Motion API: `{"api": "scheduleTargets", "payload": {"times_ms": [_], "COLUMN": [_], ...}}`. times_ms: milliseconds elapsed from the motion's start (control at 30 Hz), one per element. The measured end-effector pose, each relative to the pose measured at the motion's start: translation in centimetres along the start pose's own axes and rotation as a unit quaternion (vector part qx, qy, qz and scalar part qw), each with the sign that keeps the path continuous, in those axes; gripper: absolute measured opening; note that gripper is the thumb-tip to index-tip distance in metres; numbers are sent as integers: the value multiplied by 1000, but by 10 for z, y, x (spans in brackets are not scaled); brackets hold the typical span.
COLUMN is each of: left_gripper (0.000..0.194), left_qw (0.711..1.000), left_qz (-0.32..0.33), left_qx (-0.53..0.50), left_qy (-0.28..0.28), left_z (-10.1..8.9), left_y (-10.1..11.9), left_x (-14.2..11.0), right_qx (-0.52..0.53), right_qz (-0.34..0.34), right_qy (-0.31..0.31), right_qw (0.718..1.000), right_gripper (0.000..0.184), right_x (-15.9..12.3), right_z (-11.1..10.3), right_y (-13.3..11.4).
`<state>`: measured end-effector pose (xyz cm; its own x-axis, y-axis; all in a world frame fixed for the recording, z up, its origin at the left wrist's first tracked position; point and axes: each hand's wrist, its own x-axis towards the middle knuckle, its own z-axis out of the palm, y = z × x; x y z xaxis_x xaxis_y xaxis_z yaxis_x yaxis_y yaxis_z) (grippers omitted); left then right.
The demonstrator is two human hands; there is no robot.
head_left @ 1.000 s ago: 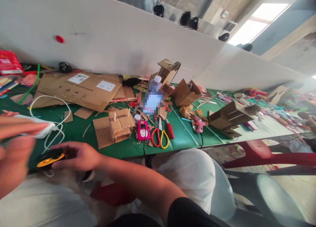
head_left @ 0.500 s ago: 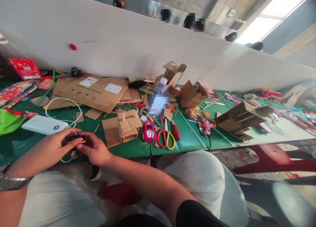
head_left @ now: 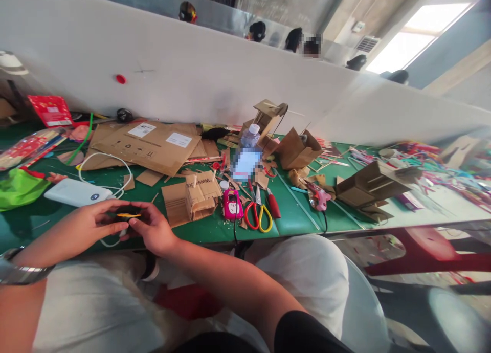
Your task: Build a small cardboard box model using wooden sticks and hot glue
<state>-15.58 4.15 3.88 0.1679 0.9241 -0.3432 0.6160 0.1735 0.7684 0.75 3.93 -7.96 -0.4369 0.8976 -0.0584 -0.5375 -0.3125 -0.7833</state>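
Note:
Both my hands meet over the near edge of the green table [head_left: 291, 217]. My left hand [head_left: 86, 225] and my right hand [head_left: 153, 229] pinch a small black and yellow wheel [head_left: 128, 213] between their fingertips, holding it edge-on. A watch [head_left: 17, 271] sits on my left wrist. Just beyond the hands lies a white power bank [head_left: 76, 193] with a looped white cable [head_left: 111, 163]. A small folded cardboard piece [head_left: 194, 197] rests on the table to the right of my hands.
Flattened cardboard box [head_left: 148, 144], water bottle [head_left: 248, 138], pink gadget [head_left: 232, 203], red-yellow scissors [head_left: 258, 214], a glue gun [head_left: 316, 194] and cardboard models [head_left: 370, 184] crowd the table. A white partition [head_left: 199, 82] backs it. A green bag [head_left: 21, 186] lies left. A red stool [head_left: 418, 245] stands right.
My left hand came in from the blurred left edge and joined my right hand on the wheel, which is lifted and turned edge-on. The view shifted slightly left.

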Motion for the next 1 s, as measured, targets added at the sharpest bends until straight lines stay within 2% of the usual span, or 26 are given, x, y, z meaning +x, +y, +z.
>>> {"api": "scheduleTargets", "payload": {"times_ms": [133, 233, 400, 500, 600, 667, 767, 900, 1000], "left_gripper": [103, 90, 67, 47, 41, 42, 41, 36, 33], "left_qw": [1000, 999, 989, 975, 970, 962, 949, 941, 932], "left_qz": [-6, 13, 104, 173, 192, 211, 223, 226, 238], "left_qx": [-19, -21, 70, 103, 123, 159, 213, 247, 269], "left_qy": [7, 21, 75, 94, 86, 68, 66, 57, 48], "left_z": [0, 1, 4, 13, 30, 44, 62, 76, 80], "left_y": [-7, -12, -21, -25, -24, -20, -13, -2, 7], "left_x": [1, 3, 11, 19, 29, 38, 51, 62, 68], "right_qx": [-17, -28, -58, -148, -243, -304, -340, -425, -493], "right_qz": [-6, -11, -19, -21, -6, 1, -3, -96, -179], "right_qy": [15, 19, 30, 29, -11, -41, -105, -150, -141], "right_qw": [1000, 999, 998, 988, 970, 952, 935, 887, 840], "right_gripper": [41, 37, 45, 59, 59, 45, 30, 22, 23], "right_x": [3, 4, -8, -30, -62, -87, -122, -155, -167], "right_z": [0, 1, 3, 2, -3, -8, -22, -47, -61], "right_y": [1, 3, -1, -16, -46, -72, -114, -165, -202]}}
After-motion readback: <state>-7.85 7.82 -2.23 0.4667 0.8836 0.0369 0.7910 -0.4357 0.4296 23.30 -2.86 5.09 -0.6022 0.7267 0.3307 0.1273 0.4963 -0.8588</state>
